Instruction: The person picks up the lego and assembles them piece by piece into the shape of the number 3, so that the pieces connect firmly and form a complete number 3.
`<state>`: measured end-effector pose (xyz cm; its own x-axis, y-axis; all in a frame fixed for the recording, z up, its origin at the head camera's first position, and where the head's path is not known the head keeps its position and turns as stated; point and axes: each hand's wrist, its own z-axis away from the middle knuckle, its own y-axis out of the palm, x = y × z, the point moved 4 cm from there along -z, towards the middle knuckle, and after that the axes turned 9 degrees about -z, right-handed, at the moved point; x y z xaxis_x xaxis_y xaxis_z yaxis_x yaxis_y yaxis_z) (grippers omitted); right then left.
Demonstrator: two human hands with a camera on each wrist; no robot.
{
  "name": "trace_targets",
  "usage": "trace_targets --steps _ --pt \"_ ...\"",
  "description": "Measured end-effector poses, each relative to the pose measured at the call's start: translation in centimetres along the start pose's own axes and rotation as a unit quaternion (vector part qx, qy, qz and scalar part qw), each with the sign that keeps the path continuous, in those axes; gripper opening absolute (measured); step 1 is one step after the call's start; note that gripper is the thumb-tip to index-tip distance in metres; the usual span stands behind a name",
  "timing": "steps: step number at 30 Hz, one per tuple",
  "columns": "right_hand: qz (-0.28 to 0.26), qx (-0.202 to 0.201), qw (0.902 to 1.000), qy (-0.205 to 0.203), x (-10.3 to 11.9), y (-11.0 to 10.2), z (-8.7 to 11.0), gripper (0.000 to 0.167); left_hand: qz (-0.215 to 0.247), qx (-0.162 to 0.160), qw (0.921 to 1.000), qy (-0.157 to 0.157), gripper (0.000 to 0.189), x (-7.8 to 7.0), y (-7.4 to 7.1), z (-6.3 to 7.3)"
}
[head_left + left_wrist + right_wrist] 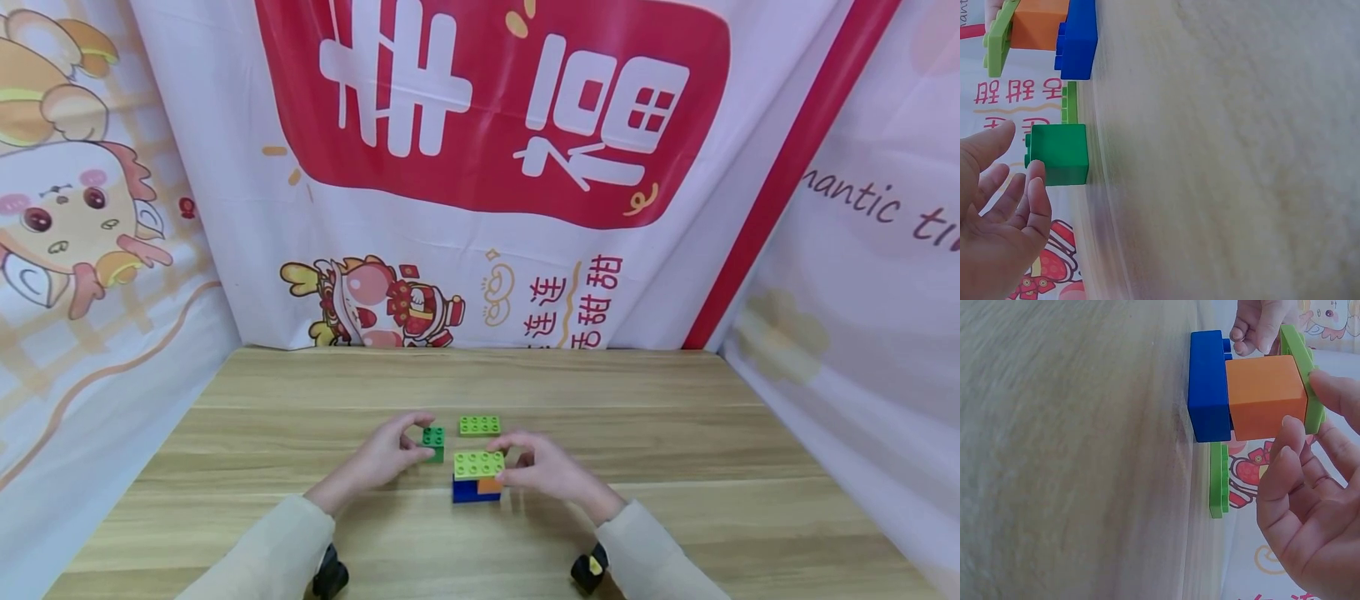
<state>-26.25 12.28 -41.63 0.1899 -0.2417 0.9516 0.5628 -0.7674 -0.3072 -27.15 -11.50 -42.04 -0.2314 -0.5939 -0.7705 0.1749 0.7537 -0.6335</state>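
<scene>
We are at a small play table set up like a little booth, not a real room. The wooden table has big cloth sheets hung on the left, far and right sides. The far cloth has a big red sign with white Chinese writing, and a cartoon dragon below it. The left cloth shows another cartoon animal. The right cloth has some English writing. Toy building blocks sit on the table.
</scene>
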Motion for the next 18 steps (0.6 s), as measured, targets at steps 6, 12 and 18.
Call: trace_targets --steps 6,12,18 --pt "-0.01 0.005 0.9999 0.002 -0.1 0.0 0.1 0.042 0.0 -0.002 1.0 -0.004 0.051 0.4 0.1 -0.2" --pt "-0.015 0.007 0.9998 0.008 0.0 -0.1 0.1 0.044 -0.019 -0.008 0.9997 -0.014 0.051 0.8 0.3 -0.5" --pt "-0.018 0.009 0.9997 0.013 -0.2 -0.1 0.1 0.047 -0.026 -0.013 0.9994 -0.016 0.052 1.1 0.6 -0.9"
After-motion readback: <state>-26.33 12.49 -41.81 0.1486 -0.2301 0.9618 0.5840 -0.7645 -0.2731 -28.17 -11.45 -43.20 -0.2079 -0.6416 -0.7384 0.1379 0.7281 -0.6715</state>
